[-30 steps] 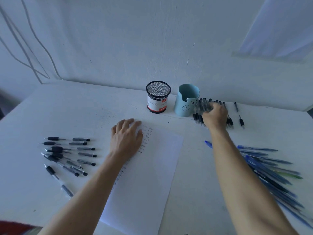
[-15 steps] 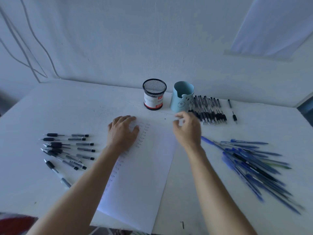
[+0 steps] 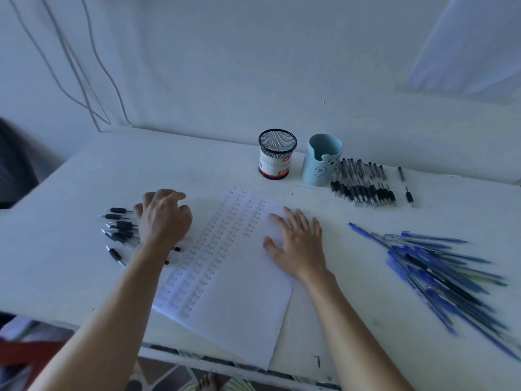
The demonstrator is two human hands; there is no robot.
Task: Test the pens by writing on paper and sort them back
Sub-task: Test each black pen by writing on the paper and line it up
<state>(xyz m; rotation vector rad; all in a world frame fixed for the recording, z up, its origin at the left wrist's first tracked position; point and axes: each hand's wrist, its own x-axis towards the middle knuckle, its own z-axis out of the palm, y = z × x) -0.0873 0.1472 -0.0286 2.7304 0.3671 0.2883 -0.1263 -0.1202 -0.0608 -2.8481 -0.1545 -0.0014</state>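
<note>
The sheet of paper (image 3: 239, 306) lies at a slant on the white table (image 3: 70, 263), its near corner overhanging the front edge and its left part filled with columns of small handwritten test words. The right hand (image 3: 298, 244) rests flat on the paper's upper right part, fingers straight and spread, holding nothing. Left of the paper, the left hand (image 3: 165, 218) hangs over a row of black-grip pens (image 3: 119, 224), its fingers curled downward. It hides the pens' right ends, so I cannot tell whether it grips one. To the right lies a loose heap of blue pens (image 3: 439, 272), well apart from the paper. Farther back stand a black mesh pen cup (image 3: 277, 153) and a light blue pen holder (image 3: 321, 162), close together, with a second row of black pens (image 3: 363, 184) just beside the holder.
</note>
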